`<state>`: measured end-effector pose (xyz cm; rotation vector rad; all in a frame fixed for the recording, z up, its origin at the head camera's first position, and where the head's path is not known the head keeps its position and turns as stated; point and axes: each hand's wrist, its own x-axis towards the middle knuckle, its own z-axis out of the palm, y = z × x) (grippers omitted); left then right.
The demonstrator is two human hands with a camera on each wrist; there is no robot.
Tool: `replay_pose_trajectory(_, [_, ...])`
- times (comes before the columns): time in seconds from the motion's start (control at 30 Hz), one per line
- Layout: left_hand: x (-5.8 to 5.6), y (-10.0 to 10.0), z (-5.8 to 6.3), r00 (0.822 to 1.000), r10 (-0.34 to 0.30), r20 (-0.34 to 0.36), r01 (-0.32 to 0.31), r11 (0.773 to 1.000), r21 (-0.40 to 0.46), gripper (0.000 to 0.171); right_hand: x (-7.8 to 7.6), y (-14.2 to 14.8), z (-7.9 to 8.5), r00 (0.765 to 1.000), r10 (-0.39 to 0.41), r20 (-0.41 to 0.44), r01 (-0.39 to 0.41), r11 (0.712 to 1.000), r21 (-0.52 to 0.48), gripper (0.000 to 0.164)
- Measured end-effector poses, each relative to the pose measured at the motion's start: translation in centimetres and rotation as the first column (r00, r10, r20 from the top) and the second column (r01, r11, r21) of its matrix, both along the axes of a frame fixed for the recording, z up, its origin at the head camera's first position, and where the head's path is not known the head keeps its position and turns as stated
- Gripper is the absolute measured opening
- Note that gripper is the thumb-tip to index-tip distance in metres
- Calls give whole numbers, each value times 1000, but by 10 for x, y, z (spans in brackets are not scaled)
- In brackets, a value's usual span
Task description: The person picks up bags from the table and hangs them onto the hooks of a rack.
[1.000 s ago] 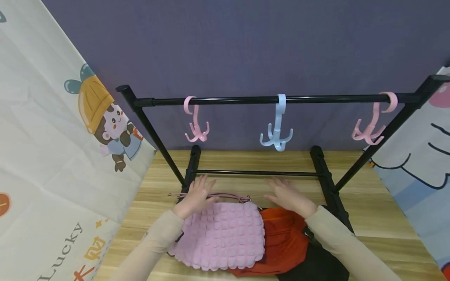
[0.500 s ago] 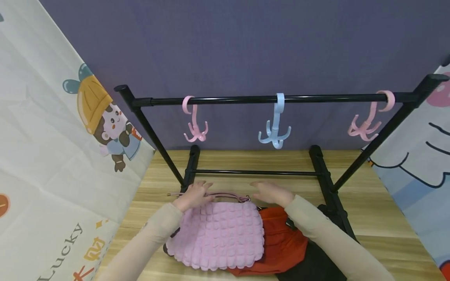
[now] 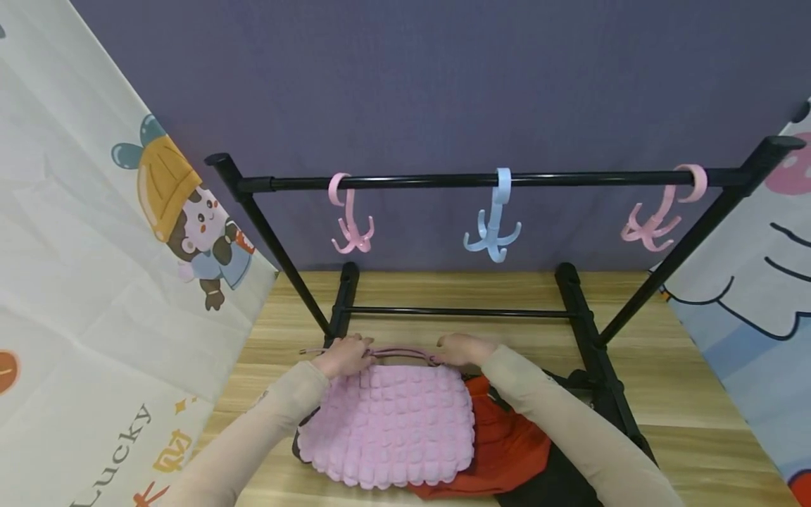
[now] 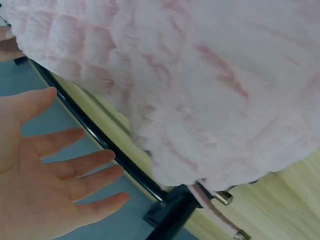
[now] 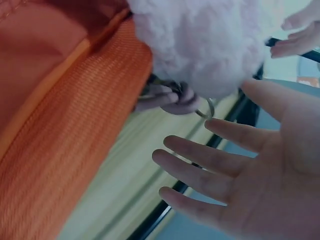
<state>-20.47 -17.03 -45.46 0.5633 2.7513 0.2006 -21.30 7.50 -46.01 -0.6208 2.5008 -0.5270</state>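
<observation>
Hidden and cut off

The pink bag (image 3: 389, 426) covers most of the orange bag (image 3: 513, 443); a black item (image 3: 557, 479) at the table's near edge runs off frame, its kind unclear. Whether either hand's fingers touch the strap (image 3: 402, 352) is unclear.

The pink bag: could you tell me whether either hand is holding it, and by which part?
Neither: both the left hand and right hand are open beside the pink bag, near its strap.
</observation>
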Motion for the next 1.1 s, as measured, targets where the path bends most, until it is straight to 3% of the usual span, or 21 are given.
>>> replay_pose_trajectory(0.13, [-4,-2,-5,1000,22,15,-22,1000,-12,43,-2,-7,-10,999,36,-2,-36,999,2,32])
replay_pose_trajectory(0.27, [-7,-3,-9,999,21,33,-19,999,-39,40,-2,-12,-18,1000,10,-6,-10,1000,7,20])
replay_pose_trajectory(0.47, [-10,-2,-14,998,35,45,-32,998,-58,38,1,-15,-19,999,-48,24,48,999,12,25])
replay_pose_trajectory(0.57, [-18,-5,-25,997,50,60,-46,996,-72,32,-5,-16,-30,995,-78,57,78,997,-3,25])
replay_pose_trajectory(0.63, [-25,-9,-37,996,49,68,-43,995,-88,28,-25,-12,-68,994,-80,73,83,996,-36,26])
replay_pose_trajectory(0.67, [-33,-16,-53,999,11,36,-8,997,-74,28,-39,-8,-97,997,-52,57,56,996,-64,29])
replay_pose_trajectory(0.77, [-41,-23,-66,1000,-14,24,16,997,-71,29,-88,4,-199,999,6,41,0,991,-133,41])
replay_pose_trajectory(0.8, [-40,-24,-65,1000,-12,23,13,998,-54,27,-110,7,-242,999,10,45,-2,986,-166,43])
replay_pose_trajectory(0.83, [-39,-24,-62,1000,-16,18,17,999,-39,25,-123,10,-268,999,19,43,-10,980,-198,47])
replay_pose_trajectory(0.87, [-38,-24,-60,1000,-25,9,25,999,-23,21,-132,11,-286,999,18,39,-9,978,-210,49])
replay_pose_trajectory(0.9, [-32,-19,-46,999,1,34,-1,1000,-23,15,-137,9,-294,998,-3,61,16,979,-204,48])
replay_pose_trajectory(0.97, [-26,-17,-36,1000,-15,18,15,1000,2,14,-138,9,-293,999,7,46,5,969,-247,50])
replay_pose_trajectory(1.0, [-24,-16,-32,1000,-25,12,24,1000,6,14,-131,7,-278,998,-3,58,16,971,-237,47])
replay_pose_trajectory(1.1, [-18,-14,-23,999,-51,-15,51,999,8,14,-100,1,-206,995,-4,97,31,960,-278,37])
